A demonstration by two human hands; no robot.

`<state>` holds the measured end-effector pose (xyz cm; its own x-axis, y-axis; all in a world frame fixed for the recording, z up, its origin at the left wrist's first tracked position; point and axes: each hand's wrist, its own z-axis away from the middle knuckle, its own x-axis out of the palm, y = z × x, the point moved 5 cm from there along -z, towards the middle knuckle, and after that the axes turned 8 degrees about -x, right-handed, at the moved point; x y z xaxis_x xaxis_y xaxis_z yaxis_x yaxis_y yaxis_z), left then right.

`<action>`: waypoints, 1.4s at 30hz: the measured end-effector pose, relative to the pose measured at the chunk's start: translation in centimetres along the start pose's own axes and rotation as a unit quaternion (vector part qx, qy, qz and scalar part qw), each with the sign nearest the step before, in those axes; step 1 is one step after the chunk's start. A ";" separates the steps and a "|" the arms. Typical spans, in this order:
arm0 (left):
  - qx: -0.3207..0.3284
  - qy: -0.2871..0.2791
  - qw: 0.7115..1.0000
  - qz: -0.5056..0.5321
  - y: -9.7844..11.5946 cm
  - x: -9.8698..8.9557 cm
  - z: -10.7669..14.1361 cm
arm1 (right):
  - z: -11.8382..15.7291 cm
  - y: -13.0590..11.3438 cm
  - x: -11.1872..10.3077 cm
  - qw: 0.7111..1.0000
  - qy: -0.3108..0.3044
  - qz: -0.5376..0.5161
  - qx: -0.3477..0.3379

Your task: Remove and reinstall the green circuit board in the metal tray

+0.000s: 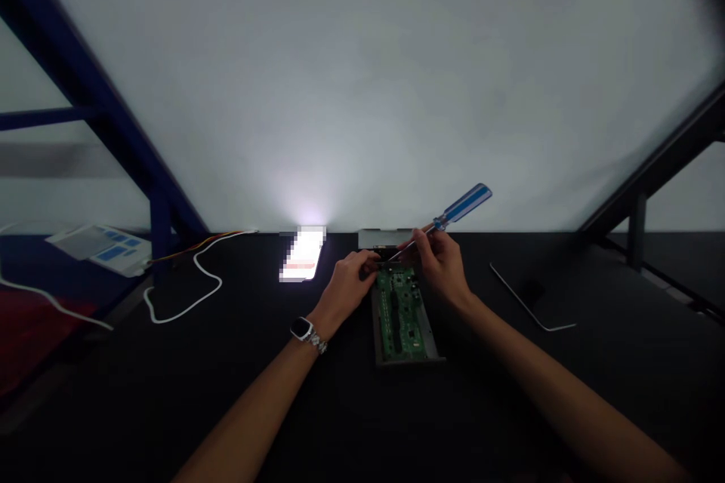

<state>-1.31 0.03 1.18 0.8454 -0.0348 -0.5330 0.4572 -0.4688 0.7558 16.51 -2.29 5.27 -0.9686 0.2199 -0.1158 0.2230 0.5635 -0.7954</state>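
Right hand [442,264] clenched around a blue-handled screwdriver [467,202], tip at the far end of the circuit board [399,315]; left hand [347,288] curled just beside that end, hold unclear. White cable [220,283] left of the board.

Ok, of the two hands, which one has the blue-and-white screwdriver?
The right hand holds the blue-and-white screwdriver, its handle sticking out past the fingers. The left hand, wearing the wristwatch, is off the handle, at the top of the green circuit board.
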 end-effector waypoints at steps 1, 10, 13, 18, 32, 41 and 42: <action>-0.004 0.002 1.000 0.003 0.0 0.0 0.0 | -0.3 -0.2 0.1 1.000 -0.012 0.020 -0.006; -0.031 0.017 0.999 0.011 -0.4 -0.1 -0.2 | -3.0 -2.1 2.3 0.985 -0.091 0.128 -0.078; -0.006 0.016 1.000 -0.011 -0.3 -0.4 -0.2 | -3.5 -1.7 2.9 0.982 -0.103 0.129 -0.093; -0.005 -0.004 1.000 -0.025 -0.6 -0.5 -0.2 | -3.6 -0.5 3.2 0.978 -0.113 0.151 -0.089; -0.007 -0.004 0.999 -0.034 -0.5 -0.6 -0.3 | -3.6 0.5 3.2 0.980 -0.117 0.144 -0.072; -0.007 0.017 0.999 -0.026 -0.7 -1.4 -0.8 | -3.6 0.5 3.6 0.974 -0.141 0.162 -0.078; -0.007 0.019 0.999 -0.026 -0.8 -1.4 -0.9 | -3.7 0.5 3.6 0.974 -0.142 0.161 -0.077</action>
<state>-2.63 1.29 1.70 0.8300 0.0234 -0.5573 0.5048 -0.4564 0.7327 13.52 1.72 6.65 -0.8318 0.1887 -0.5220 0.5133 0.6195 -0.5940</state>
